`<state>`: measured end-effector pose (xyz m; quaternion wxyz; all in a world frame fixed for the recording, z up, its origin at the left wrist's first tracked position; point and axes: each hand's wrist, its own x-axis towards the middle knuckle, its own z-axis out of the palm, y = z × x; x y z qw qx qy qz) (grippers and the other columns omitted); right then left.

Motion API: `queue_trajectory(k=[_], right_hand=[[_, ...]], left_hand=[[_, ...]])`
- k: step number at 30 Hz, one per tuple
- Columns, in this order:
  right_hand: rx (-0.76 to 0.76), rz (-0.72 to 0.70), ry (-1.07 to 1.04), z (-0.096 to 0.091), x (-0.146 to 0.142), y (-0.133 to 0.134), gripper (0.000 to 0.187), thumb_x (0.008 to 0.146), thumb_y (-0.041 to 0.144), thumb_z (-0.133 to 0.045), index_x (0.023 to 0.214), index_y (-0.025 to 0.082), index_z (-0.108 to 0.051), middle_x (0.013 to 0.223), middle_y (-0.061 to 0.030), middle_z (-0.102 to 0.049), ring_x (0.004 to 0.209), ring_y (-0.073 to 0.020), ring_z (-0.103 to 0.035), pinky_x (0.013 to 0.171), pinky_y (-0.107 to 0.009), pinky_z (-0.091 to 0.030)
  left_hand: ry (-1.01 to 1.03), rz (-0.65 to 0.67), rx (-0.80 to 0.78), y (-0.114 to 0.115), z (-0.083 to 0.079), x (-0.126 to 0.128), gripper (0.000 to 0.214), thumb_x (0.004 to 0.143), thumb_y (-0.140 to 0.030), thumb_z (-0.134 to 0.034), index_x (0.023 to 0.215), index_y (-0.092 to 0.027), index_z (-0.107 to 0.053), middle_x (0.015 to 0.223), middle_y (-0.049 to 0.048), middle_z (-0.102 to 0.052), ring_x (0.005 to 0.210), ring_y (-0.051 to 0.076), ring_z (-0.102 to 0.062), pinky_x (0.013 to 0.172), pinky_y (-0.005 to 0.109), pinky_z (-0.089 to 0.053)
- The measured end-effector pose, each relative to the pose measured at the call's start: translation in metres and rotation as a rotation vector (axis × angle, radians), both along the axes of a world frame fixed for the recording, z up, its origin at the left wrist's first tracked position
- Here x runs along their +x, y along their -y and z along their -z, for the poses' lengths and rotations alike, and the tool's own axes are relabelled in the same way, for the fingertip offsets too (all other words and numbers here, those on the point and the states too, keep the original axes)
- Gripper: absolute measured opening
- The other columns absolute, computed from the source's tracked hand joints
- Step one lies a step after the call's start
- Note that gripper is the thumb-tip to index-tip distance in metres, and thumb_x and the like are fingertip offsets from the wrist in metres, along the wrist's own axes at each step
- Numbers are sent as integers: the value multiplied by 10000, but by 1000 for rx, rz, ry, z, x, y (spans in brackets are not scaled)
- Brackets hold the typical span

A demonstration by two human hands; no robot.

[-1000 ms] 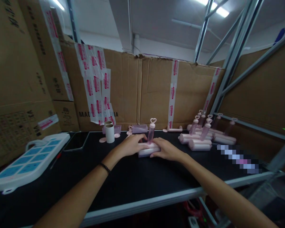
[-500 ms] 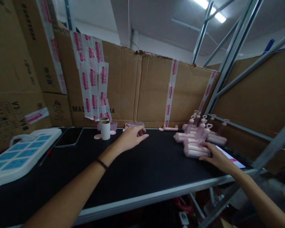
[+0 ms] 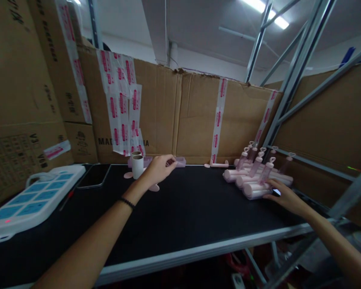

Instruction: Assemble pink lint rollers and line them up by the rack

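My left hand (image 3: 159,168) reaches to the back of the black table (image 3: 192,216). Its fingers are curled around a small pink part, right beside a flat lilac piece (image 3: 180,161). A pink disc (image 3: 153,187) lies just under that wrist. My right hand (image 3: 284,196) lies flat at the right end of the nearest pink roller (image 3: 255,193), fingertips touching it and holding nothing. That roller lies at the front of a pile of pink rollers (image 3: 252,176) with heart-topped handles sticking up.
Two cardboard tubes (image 3: 137,164) stand left of my left hand. A dark phone (image 3: 94,176) and a white tray with blue cells (image 3: 33,198) lie at the left. Taped cardboard boxes (image 3: 174,116) wall the back. Metal rack posts (image 3: 289,84) rise at the right.
Both hands left the roller at the table's middle. The right hand carried it to the pile at the right and let go. The left hand reached back and curled around a small part.
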<state>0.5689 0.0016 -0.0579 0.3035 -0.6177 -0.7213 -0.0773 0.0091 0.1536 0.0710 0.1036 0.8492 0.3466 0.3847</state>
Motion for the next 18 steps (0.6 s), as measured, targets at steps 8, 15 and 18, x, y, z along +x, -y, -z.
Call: queue_trajectory(k=[8,15,18], right_hand=[[65,-8,-61,12,-9,12,797,802,623,-711,1482,309,-437,1476,-157,-533,1342,-413,-526,1112,-579,-455],[715,497,-252,-15,-113,58,362,984,416,-480,1319,402,-619,1259,-143,-643,1249,-406,-578,1044,-608,-439],[709,378,-204,-40,-170,42,281,955,318,-508,1168,281,-687,1088,-143,-700,1061,-359,-667,951,-557,-513]], left_hand=[[401,-361,188,-21,-29,-49,237,931,-324,-492,981,-172,-668,881,67,-725,822,195,-679,743,292,-500],[68,-782,-134,-43,-28,-109,478,878,-607,-520,996,-169,-674,968,155,-741,947,328,-694,795,382,-503],[-185,-778,-256,-43,-21,-108,688,734,-787,-588,972,-154,-718,1037,204,-749,1016,384,-694,777,381,-508]])
